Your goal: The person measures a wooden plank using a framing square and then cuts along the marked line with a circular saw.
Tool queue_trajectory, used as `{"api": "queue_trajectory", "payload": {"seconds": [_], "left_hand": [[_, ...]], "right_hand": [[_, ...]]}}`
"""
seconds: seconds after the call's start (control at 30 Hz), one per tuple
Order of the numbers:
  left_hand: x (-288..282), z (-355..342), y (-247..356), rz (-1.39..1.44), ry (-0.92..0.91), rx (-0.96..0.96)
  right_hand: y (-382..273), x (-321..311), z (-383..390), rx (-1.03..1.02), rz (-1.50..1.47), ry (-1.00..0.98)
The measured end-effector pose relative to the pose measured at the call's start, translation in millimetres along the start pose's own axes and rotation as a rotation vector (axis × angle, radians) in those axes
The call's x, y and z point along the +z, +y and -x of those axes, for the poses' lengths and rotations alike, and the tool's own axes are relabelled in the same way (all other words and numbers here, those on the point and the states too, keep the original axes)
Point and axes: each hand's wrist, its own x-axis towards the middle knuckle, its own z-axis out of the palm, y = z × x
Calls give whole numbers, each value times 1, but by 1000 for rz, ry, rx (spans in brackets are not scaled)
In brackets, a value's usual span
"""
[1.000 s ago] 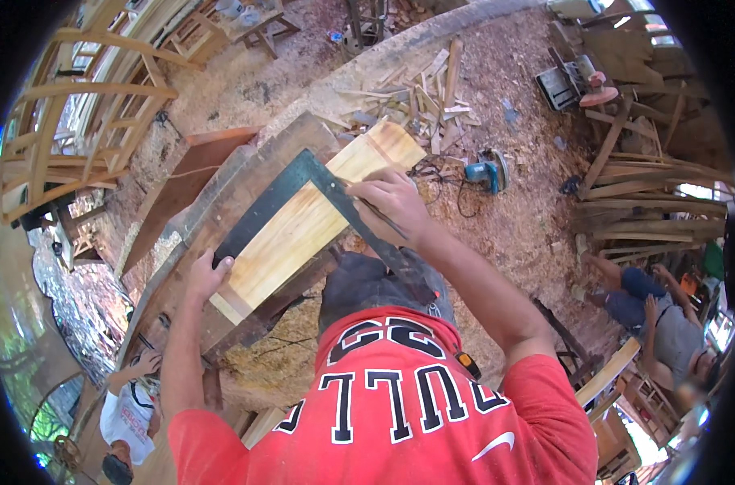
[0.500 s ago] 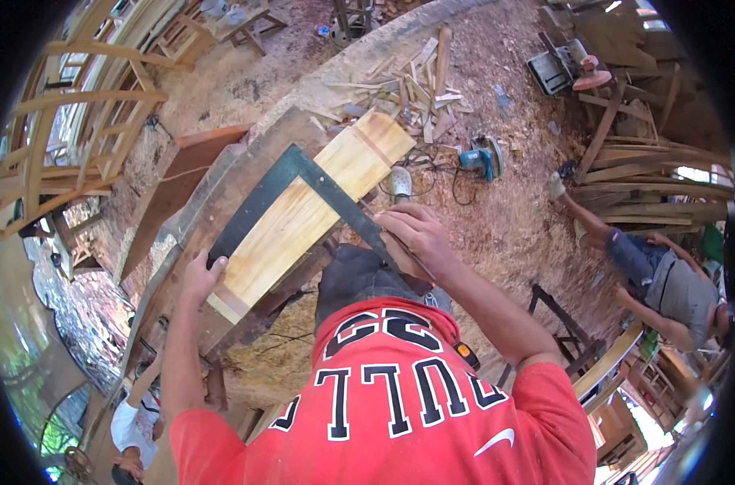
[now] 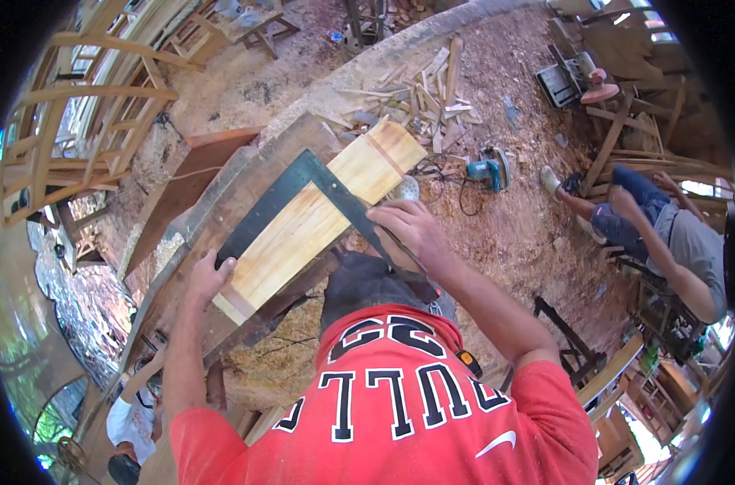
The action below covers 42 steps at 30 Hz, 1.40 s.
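A dark, L-shaped framing square (image 3: 270, 206) lies flat across a pale wooden board (image 3: 291, 234), its corner past the board's far left edge. My left hand (image 3: 209, 277) is closed on the end of its long arm, the thumb on top beside the board's near end. Across the board, my right hand (image 3: 409, 233) grips the shorter arm where it runs out over the near right edge. Whether those fingers also hold something thin is not clear. A darker band crosses the board near its far end. Beneath it is a weathered wooden bench (image 3: 299, 133).
A teal circular saw (image 3: 487, 170) with a cord rests on the sawdust-covered floor at right. Wood offcuts (image 3: 436, 105) are heaped beyond the board. A reddish-brown panel (image 3: 194, 174) leans at left. Other people are at far right (image 3: 667, 234) and lower left (image 3: 133, 424).
The whole view has shifted slightly; my hands and the square keep about the same place on the board. The person at right has changed posture, an arm now over the legs.
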Motion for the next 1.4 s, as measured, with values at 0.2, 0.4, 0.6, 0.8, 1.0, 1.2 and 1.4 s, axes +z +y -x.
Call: {"api": "queue_trajectory", "payload": {"seconds": [0.2,0.4,0.6,0.8,1.0,1.2,1.4], "left_hand": [[3,-2,-6,14,-18,-11],[4,2,-1,111,5,-21],[-3,5,12,54,1,-29],[4,6,1,91,55,-3],[8,5,-8,112,56,-10],[3,8,8,81,118,-6],[11,-1,12,395,312,3]], "right_hand": [[15,26,-54,-64,-17,25],[12,11,-22,-54,-10,-14],[15,29,-55,-57,-17,65],[3,-5,-6,-41,25,-63],[-16,-45,58,425,-154,-1],[5,25,107,748,-272,-54],[-17,18,76,969,-459,-57]]}}
